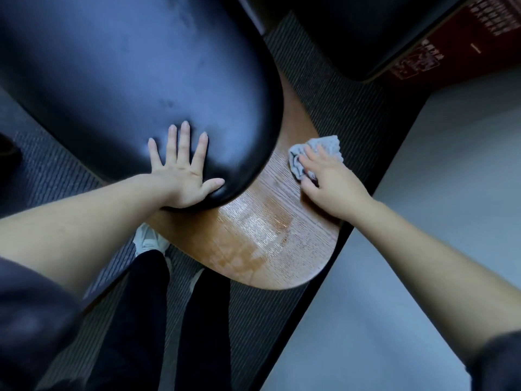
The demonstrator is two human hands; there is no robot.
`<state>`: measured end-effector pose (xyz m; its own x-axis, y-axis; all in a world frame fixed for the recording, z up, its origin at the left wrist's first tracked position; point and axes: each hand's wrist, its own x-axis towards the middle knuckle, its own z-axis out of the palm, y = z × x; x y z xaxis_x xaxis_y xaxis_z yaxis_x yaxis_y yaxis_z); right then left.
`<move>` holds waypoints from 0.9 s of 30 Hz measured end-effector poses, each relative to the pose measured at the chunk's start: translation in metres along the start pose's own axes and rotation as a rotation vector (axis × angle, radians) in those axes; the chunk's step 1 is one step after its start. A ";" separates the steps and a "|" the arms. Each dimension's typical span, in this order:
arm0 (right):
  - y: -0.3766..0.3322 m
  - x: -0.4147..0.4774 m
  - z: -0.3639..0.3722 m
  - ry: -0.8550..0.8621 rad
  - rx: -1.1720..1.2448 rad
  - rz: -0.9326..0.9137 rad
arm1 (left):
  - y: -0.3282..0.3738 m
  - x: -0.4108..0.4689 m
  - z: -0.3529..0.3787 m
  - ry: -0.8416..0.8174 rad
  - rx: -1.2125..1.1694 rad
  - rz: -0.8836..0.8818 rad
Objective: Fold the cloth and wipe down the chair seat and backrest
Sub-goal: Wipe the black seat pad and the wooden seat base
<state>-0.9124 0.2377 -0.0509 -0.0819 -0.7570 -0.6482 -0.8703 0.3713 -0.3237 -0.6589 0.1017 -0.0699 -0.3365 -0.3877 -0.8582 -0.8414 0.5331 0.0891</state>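
A chair with a black padded cushion point(127, 74) and a brown wooden panel point(262, 235) fills the middle of the head view. My left hand point(183, 170) lies flat on the near edge of the black cushion, fingers spread and straight. My right hand point(329, 184) presses a crumpled grey cloth point(318, 153) onto the far right part of the wooden panel, fingers lying over the cloth. Wet streaks shine on the wood below the cloth.
Dark ribbed carpet point(338, 88) lies under the chair. A pale grey floor point(423, 221) runs along the right. A second dark chair point(352, 32) and a red printed board point(451, 49) stand at the top right. My legs and white shoes point(149, 241) are beneath the chair.
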 end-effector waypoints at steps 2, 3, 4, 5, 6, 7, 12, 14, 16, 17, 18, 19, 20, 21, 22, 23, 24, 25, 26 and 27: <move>0.001 0.030 -0.001 0.001 0.019 0.044 | 0.000 0.000 0.001 0.000 -0.009 0.000; 0.000 0.040 -0.001 0.016 0.031 0.062 | -0.001 0.000 0.001 0.001 -0.013 -0.002; -0.001 0.044 0.000 0.042 0.031 0.065 | -0.001 0.000 0.000 0.002 -0.014 -0.004; -0.002 0.038 0.002 0.063 0.020 0.056 | -0.001 0.000 0.000 0.002 -0.013 -0.005; -0.004 0.024 0.006 0.076 0.007 0.030 | -0.001 -0.001 -0.002 0.002 -0.010 -0.005; -0.007 0.004 0.009 0.083 0.000 -0.005 | -0.001 -0.002 -0.002 0.000 -0.008 -0.005; -0.013 -0.063 0.013 0.049 -0.034 -0.116 | 0.000 -0.006 -0.003 0.015 -0.003 0.003; -0.013 -0.037 0.008 0.034 -0.113 -0.119 | 0.000 -0.006 -0.001 0.035 -0.009 0.011; -0.015 0.006 0.011 0.045 -0.217 -0.108 | -0.002 -0.006 0.002 0.066 -0.016 0.019; -0.017 0.024 0.015 0.035 -0.253 -0.067 | -0.003 -0.005 0.004 0.079 -0.018 0.022; -0.019 0.036 0.017 0.033 -0.270 -0.028 | -0.004 -0.004 0.005 0.090 -0.018 0.022; -0.021 0.041 0.020 0.032 -0.275 0.002 | -0.004 -0.003 0.005 0.098 -0.018 0.024; -0.024 0.037 0.022 0.035 -0.270 0.011 | -0.004 -0.003 0.005 0.102 -0.018 0.025; -0.025 0.026 0.025 0.033 -0.254 -0.014 | -0.004 -0.004 0.005 0.104 -0.020 0.028; -0.026 0.008 0.026 0.030 -0.234 -0.055 | -0.004 -0.004 0.004 0.104 -0.020 0.031; -0.027 -0.013 0.025 0.011 -0.221 -0.094 | -0.004 -0.005 0.004 0.104 -0.021 0.036; -0.031 -0.036 0.023 -0.019 -0.214 -0.129 | -0.005 -0.005 0.004 0.106 -0.024 0.041; -0.035 -0.055 0.022 -0.057 -0.212 -0.153 | -0.005 -0.005 0.005 0.110 -0.024 0.045; -0.036 -0.067 0.019 -0.093 -0.206 -0.156 | -0.006 -0.004 0.006 0.118 -0.020 0.047; -0.036 -0.069 0.015 -0.120 -0.190 -0.144 | -0.006 -0.003 0.006 0.126 -0.016 0.048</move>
<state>-0.8679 0.2848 -0.0052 0.0974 -0.7216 -0.6854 -0.9452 0.1486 -0.2907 -0.6504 0.1043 -0.0708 -0.4265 -0.4538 -0.7825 -0.8293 0.5416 0.1379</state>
